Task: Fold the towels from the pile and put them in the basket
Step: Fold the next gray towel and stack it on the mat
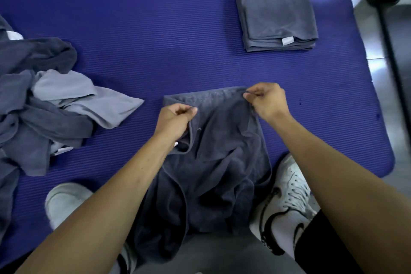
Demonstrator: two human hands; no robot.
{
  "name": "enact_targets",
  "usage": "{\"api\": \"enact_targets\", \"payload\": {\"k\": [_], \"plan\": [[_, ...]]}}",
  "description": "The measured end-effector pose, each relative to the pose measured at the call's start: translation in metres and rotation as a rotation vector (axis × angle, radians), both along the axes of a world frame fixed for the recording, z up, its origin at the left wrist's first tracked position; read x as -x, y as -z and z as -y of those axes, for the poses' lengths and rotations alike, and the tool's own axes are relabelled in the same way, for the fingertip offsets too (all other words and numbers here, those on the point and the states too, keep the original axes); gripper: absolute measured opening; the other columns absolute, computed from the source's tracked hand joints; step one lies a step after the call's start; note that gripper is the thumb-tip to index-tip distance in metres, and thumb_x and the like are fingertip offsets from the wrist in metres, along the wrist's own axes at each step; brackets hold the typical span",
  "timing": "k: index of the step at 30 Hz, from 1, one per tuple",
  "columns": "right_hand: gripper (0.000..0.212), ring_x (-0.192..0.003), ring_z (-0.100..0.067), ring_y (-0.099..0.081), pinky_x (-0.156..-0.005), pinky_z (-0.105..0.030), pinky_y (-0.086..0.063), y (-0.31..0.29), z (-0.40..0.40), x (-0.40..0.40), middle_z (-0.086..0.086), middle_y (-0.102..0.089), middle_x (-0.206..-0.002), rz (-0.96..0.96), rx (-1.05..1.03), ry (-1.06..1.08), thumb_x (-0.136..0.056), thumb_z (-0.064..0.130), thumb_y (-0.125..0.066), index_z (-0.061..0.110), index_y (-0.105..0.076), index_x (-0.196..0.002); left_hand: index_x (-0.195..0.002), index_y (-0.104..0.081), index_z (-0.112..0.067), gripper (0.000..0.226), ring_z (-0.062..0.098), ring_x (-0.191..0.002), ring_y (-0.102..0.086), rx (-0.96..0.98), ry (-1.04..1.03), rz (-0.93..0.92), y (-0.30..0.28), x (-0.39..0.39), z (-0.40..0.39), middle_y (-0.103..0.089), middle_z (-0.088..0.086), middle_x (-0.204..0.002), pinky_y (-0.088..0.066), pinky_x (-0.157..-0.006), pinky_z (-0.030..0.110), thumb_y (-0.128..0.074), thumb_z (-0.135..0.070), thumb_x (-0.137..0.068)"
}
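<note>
- Where the blue mat (155, 29) meets the left edge, a rumpled towel pile (40, 100) lies.
- Left hand (175, 121) pinches the dark towel (213, 162) at centre.
- Right hand (266, 100) pinches its far edge.
- Folded towel (275, 15) rests far right.

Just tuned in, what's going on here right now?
A person is mid-fold on a dark grey towel: the left hand and right hand each pinch its far edge over the blue mat. An unfolded pile lies to the left, one folded towel sits ahead right. No basket is visible.
</note>
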State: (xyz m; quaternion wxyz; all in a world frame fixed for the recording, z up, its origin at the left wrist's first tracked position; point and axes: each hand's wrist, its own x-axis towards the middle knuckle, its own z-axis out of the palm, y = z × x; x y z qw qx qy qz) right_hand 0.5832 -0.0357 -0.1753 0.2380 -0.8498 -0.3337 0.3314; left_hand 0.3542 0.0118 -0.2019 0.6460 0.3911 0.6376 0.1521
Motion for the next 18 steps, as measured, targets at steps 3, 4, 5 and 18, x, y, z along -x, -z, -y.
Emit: {"api": "enact_targets", "payload": {"k": [3,4,5,18], "plan": [[0.014,-0.077,-0.005,-0.061,-0.065,-0.004,-0.044,0.014,-0.011,-0.019,0.002,-0.069,-0.090,0.052,0.000,-0.014,-0.088,0.019,-0.074,0.009,-0.076,-0.098,-0.083,-0.071,-0.020,0.009,0.004,-0.064,-0.060,-0.054,0.000,-0.040,0.013,-0.005,0.005,-0.068,-0.008,-0.070,-0.051,-0.068,0.028,-0.071,-0.025,-0.091],[0.015,-0.081,-0.006,-0.061,-0.069,-0.009,-0.046,0.020,-0.013,-0.020,0.001,-0.070,-0.091,0.058,0.003,-0.024,-0.088,0.019,-0.074,0.009,-0.077,-0.099,-0.084,-0.071,-0.020,0.009,-0.001,-0.059,-0.057,-0.076,0.003,-0.059,0.015,-0.006,0.006,-0.065,-0.012,-0.066,-0.047,-0.064,0.024,-0.070,-0.026,-0.091],[0.015,-0.082,-0.006,-0.061,-0.073,-0.014,-0.048,0.026,-0.015,-0.021,0.000,-0.071,-0.092,0.065,0.010,-0.033,-0.088,0.019,-0.074,0.009,-0.077,-0.099,-0.084,-0.070,-0.021,0.009,-0.004,-0.057,-0.055,-0.096,0.009,-0.073,0.017,-0.006,0.007,-0.064,-0.014,-0.065,-0.044,-0.064,0.020,-0.070,-0.026,-0.091],[0.008,-0.082,-0.019,-0.066,-0.077,-0.038,-0.058,0.055,-0.013,-0.012,0.001,-0.067,-0.085,0.133,0.048,0.119,-0.090,0.023,-0.066,0.019,-0.063,-0.085,-0.082,-0.065,-0.021,0.010,-0.003,-0.059,-0.058,-0.249,0.135,-0.212,0.014,0.001,0.012,-0.067,-0.013,-0.068,-0.044,-0.064,0.016,-0.073,-0.020,-0.088]]}}
